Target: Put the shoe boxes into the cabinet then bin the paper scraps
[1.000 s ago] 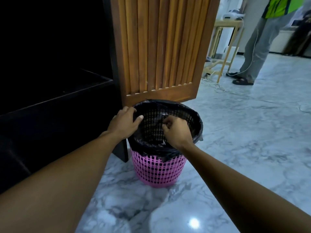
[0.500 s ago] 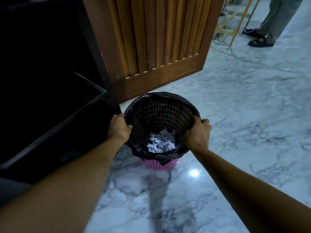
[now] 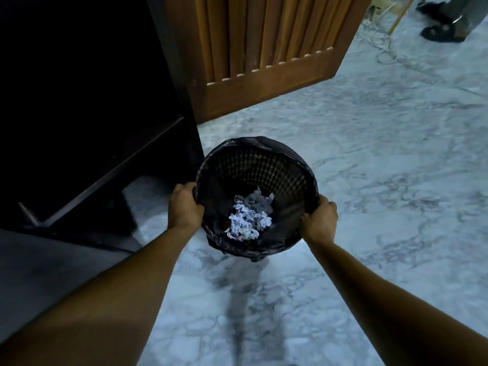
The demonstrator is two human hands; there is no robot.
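Observation:
A round mesh bin (image 3: 264, 165) lined with a black bag stands on the marble floor, seen from above. White crumpled paper scraps (image 3: 249, 216) lie in a heap at its bottom. My left hand (image 3: 184, 207) grips the bin's left rim with curled fingers. My right hand (image 3: 320, 220) grips the right rim the same way. The dark cabinet (image 3: 87, 114) stands at the left, its inside too dark to make out. No shoe boxes show.
The cabinet's slatted wooden door (image 3: 266, 54) hangs open behind the bin. A person's sandalled feet (image 3: 441, 31) and loose cables (image 3: 383, 48) are at the far right. Marble floor (image 3: 383, 167) spreads right and in front.
My right hand has left the inside of the bin and taken the right rim. The view has tilted down over the bin, showing the scraps inside.

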